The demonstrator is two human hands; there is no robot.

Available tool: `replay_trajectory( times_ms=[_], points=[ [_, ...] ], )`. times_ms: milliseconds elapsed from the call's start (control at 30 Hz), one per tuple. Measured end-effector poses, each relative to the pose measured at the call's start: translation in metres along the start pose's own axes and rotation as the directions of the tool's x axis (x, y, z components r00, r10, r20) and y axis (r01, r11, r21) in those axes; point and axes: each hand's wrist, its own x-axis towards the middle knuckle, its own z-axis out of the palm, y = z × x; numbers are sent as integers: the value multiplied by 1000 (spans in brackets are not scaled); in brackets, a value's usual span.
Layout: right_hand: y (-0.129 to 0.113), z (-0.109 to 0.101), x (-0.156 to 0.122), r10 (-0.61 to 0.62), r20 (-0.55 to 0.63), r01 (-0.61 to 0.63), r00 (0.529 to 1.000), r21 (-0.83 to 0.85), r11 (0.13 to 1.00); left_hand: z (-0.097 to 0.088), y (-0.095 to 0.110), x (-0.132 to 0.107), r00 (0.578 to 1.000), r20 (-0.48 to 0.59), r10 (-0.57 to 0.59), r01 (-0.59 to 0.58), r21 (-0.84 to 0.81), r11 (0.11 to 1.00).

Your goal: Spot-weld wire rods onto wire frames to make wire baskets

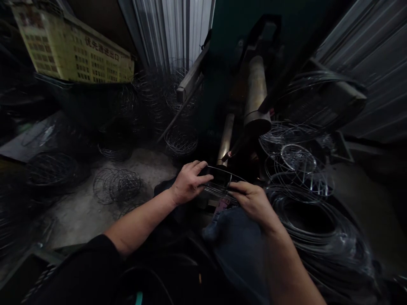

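Both my hands hold a small wire ring piece (221, 183) just in front of a welding machine. My left hand (188, 182) grips its left side, fingers curled over the top rim. My right hand (251, 199) pinches its right side with fingers closed. A copper electrode tip (229, 155) of the machine points down at the wire piece from just above. A large metal cylinder (256, 95) of the machine rises behind it.
Finished wire baskets (118, 184) lie scattered on the concrete floor to the left. Stacked wire rings (321, 228) pile up on the right, with more (297, 163) beside the machine. A yellow printed sign (73, 51) leans at the upper left. Corrugated metal walls stand behind.
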Motion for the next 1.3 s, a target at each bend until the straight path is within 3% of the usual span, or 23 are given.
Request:
replay_trajectory(
  times_ms=[133,267,433,533,667,800,867,933,1000,1100,1200,1300],
  points=[
    [5,9,-5,-9,-10,7,1000,-139,990,1,3,-1,998,-1,-58,57,-99,993],
    [17,9,-11,-20,63,24,998,-59,998,4,2,-7,988,13,-155,155,-186,970],
    [19,6,-13,14,77,-12,997,-26,1000,4,5,-8,980,64,-191,201,-225,953],
    [10,4,-18,-37,-23,37,999,0,999,1,9,-5,949,93,-302,316,-260,912],
    [-6,8,-37,-125,-233,80,964,-195,978,-5,12,-2,886,154,-437,462,-344,817],
    [-4,27,-57,-89,-310,-53,947,-422,905,-10,12,1,867,153,-475,495,-378,782],
    [5,38,-62,-24,-329,-135,944,-451,882,-11,12,2,862,140,-487,501,-377,779],
    [15,47,-64,25,-342,-155,939,-358,921,-11,12,2,856,138,-498,511,-377,773],
    [23,49,-66,78,-322,-136,944,-161,978,-11,10,2,851,134,-507,518,-375,769],
    [30,39,-69,203,-231,-177,951,131,976,-9,9,0,865,96,-493,496,-316,809],
    [33,20,-75,318,-210,-269,925,229,935,-8,8,-2,900,29,-436,433,-183,882],
    [37,3,-80,424,-261,-362,867,256,897,-8,9,-4,921,4,-389,388,-95,917]
  ],
)
